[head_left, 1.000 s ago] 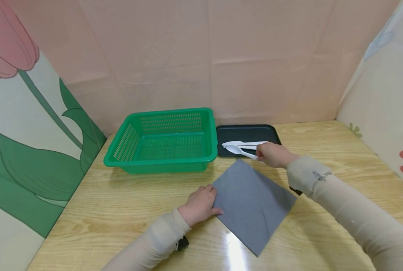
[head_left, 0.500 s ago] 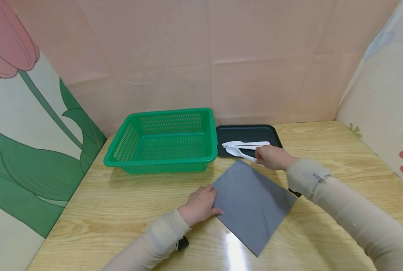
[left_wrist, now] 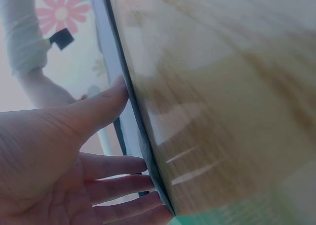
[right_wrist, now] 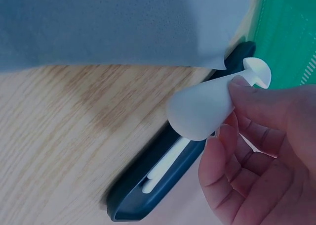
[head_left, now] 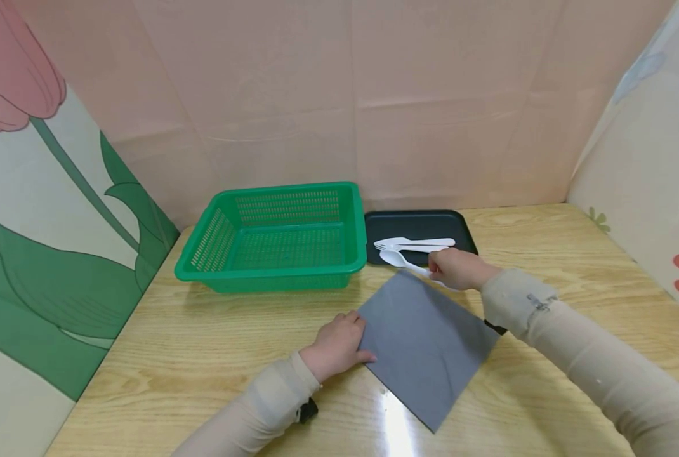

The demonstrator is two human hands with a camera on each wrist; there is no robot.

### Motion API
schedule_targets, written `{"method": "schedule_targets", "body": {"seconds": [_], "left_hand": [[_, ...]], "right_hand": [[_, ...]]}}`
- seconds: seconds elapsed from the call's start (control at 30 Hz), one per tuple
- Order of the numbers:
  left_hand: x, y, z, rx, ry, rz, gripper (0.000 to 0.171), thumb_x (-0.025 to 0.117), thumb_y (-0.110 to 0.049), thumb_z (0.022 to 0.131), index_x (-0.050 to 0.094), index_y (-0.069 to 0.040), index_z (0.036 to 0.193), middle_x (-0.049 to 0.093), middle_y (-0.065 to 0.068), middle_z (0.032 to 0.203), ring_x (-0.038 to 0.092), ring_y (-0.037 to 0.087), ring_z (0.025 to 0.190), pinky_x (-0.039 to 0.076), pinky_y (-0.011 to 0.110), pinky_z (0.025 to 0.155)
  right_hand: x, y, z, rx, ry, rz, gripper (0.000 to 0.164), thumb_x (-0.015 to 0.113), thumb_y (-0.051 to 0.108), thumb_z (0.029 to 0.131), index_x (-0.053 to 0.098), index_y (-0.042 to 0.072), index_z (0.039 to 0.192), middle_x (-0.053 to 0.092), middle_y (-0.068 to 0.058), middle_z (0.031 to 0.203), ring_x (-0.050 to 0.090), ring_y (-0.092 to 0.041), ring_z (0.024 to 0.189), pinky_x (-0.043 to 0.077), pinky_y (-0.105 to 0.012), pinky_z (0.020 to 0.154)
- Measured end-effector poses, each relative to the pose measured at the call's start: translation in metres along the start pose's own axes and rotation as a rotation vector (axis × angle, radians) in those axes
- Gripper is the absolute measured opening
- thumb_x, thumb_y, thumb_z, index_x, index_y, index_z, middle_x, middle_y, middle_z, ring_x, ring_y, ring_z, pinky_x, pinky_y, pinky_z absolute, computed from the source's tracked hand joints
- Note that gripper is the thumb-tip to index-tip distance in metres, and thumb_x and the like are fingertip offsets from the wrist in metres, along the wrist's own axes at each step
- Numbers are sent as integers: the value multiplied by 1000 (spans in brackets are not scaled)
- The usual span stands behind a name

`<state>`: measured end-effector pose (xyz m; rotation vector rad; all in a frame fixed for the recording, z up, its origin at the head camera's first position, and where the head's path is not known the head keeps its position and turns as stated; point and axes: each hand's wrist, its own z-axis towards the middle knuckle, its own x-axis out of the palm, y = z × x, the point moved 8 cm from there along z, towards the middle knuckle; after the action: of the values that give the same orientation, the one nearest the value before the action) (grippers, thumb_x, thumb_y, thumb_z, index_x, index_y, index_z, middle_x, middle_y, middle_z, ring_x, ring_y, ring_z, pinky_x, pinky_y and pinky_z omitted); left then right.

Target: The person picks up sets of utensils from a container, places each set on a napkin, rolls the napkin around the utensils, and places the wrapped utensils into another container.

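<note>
My right hand (head_left: 459,268) pinches the handle of a white plastic spoon (head_left: 393,258), bowl pointing left, over the front edge of a black tray (head_left: 410,222). In the right wrist view, thumb and fingertips grip the spoon (right_wrist: 197,111) partway along its handle. A white fork (head_left: 408,247) and another white utensil (head_left: 436,242) lie together on the tray. My left hand (head_left: 336,346) rests at the left corner of a grey cloth square (head_left: 431,349) set cornerwise on the table. Seen from the left wrist, the straight fingers touch the edge of the cloth (left_wrist: 134,99).
A green slotted basket (head_left: 282,275) stands left of the tray, near the back of the wooden table (head_left: 214,355). A pink-beige backdrop (head_left: 351,120) rises behind, with flower-printed panels on both sides.
My right hand has drawn the spoon slightly toward me, apart from the other cutlery, which stays on the tray. My left hand and the cloth stay put.
</note>
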<state>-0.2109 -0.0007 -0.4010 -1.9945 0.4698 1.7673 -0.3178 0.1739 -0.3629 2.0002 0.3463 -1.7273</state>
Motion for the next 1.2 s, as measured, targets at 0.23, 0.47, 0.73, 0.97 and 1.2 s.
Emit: {"method": "schedule_targets", "body": {"seconds": [0.23,0.47,0.73,0.97,1.2], "left_hand": [[-1,0,0,-3,0,1,59,67,-49,80,60,-2,115,59,7,114,58,21,99,52,28,78],[0,0,0,-9,8,-10,59,67,-49,80,59,-2,117,59,7,116,57,21,101,52,29,79],[0,1,0,-1,-12,-8,58,68,-49,79,61,-2,113,59,7,113,58,21,100,53,29,76],[0,1,0,0,-13,-10,58,68,-49,79,61,-2,113,59,7,113,58,21,100,53,29,77],[-1,0,0,-5,-7,-14,57,68,-48,80,60,-3,113,59,7,114,58,22,101,53,29,78]], "right_hand": [[3,-2,-1,26,28,18,9,63,12,86,60,4,83,63,-4,76,55,-14,66,46,-30,60],[6,-1,-1,26,48,26,9,63,11,86,60,3,82,62,-4,74,54,-14,65,44,-29,58],[9,-2,-2,69,99,45,10,61,12,88,61,2,88,65,-6,81,56,-13,67,47,-29,60],[14,-2,-4,91,141,67,11,60,13,90,61,2,92,64,-6,83,54,-13,67,46,-27,59],[15,-1,-4,91,151,88,11,60,12,89,61,1,92,63,-6,82,53,-13,67,45,-26,60]]}}
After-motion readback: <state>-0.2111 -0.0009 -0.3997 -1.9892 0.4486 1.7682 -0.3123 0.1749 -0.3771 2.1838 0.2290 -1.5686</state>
